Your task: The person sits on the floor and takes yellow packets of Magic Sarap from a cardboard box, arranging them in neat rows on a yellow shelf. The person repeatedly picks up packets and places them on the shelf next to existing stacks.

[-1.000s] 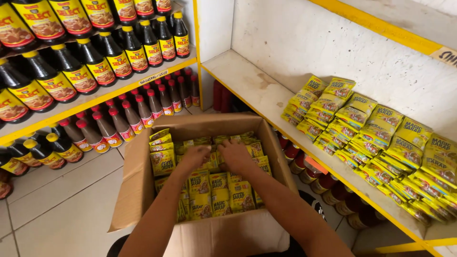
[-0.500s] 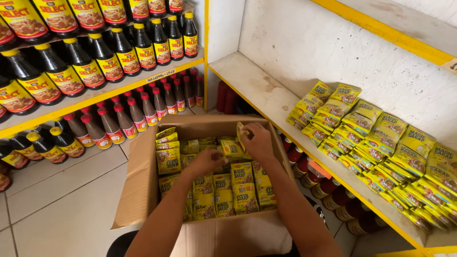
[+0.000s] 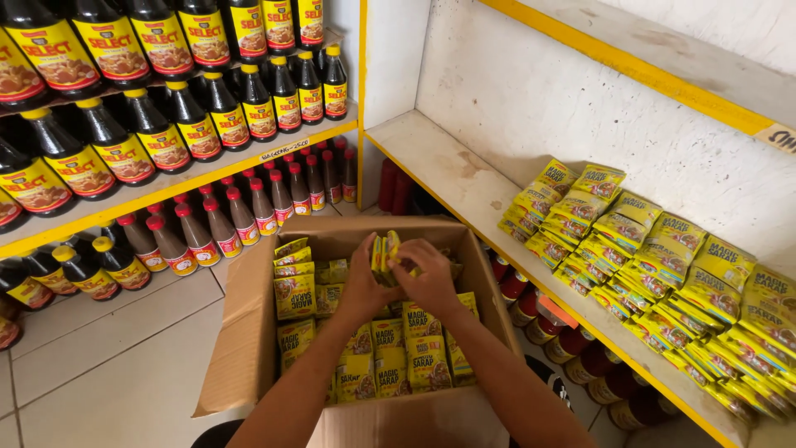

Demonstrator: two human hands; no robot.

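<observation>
**Several yellow sachets pinched upright between two hands**

Several yellow sachets (image 3: 383, 253), bunched on edge, sit above the cardboard box (image 3: 249, 332). The left hand (image 3: 365, 286) and right hand (image 3: 431, 278) close around them; half a second ago the hands were apart, the right alone lifting a packet. Matching yellow packets (image 3: 655, 257) overlap on the white, yellow-edged shelf (image 3: 448, 166); dark bottles (image 3: 207, 108) with red-and-yellow labels stand left.

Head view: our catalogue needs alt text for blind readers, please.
Two hands, left hand and right hand, hold a bunch of yellow sachets over an open cardboard box of them, between shelves of dark bottles and more sachets.
</observation>
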